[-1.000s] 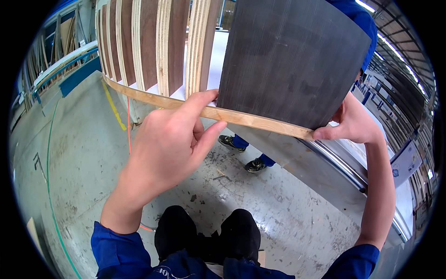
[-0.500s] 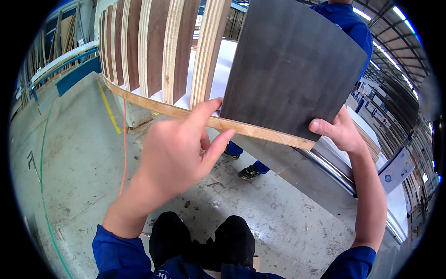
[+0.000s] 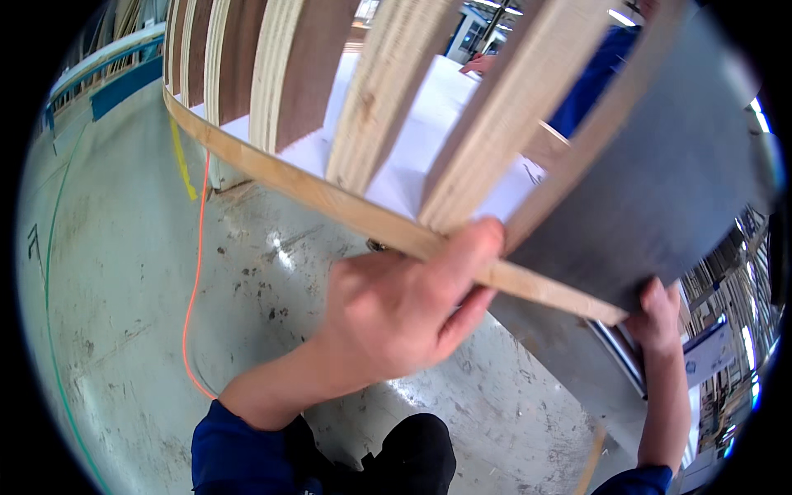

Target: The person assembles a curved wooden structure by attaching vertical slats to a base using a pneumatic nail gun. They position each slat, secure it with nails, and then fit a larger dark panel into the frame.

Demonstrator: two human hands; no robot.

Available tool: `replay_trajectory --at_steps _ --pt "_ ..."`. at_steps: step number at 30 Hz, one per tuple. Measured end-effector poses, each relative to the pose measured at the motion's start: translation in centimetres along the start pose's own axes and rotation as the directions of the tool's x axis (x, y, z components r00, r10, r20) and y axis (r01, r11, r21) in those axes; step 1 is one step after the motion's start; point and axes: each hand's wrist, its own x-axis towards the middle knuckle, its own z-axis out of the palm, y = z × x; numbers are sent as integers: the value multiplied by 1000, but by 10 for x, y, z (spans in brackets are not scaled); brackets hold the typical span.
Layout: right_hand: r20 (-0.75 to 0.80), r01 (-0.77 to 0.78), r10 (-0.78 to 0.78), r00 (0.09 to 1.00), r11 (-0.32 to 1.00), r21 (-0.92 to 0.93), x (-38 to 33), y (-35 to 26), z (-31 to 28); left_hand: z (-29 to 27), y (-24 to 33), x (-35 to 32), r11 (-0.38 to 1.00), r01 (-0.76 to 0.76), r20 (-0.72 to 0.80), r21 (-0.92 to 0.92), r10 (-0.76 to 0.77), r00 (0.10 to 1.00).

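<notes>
Moved in closer: left hand [image 3: 396, 309] clamped on wooden rail [image 3: 330, 198] running left-right, right hand [image 3: 657, 313] gripping dark panel [image 3: 660, 190] corner.

The rail [image 3: 272, 169] is running across from upper left to lower right, with slats [image 3: 375, 91] standing on it side by side. The panel [image 3: 660, 173] is sitting at the right end — behind the rail. The left hand [image 3: 396, 309] is lying on the rail's middle; the right hand [image 3: 660, 318] is under the panel's corner. Below everything — the floor [image 3: 124, 313], a cord [image 3: 196, 272] trailing across it on the left.
</notes>
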Motion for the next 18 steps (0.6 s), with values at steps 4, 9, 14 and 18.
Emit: replay_trajectory --at_steps 4,9,14,18 --pt "5 -114 114 993 993 -37 -21 7 -12 1 10 -1 989 78 -82 125 -68 994" --pt "57 -239 240 969 971 -27 -39 9 -15 -13 37 -1 955 267 95 127 -279 956" --pt "124 -499 490 863 865 48 -8 -8 -1 -26 64 12 830 526 294 185 -557 777" --pt "156 -488 467 870 861 145 7 -38 11 -38 93 40 640 700 413 319 -758 505"
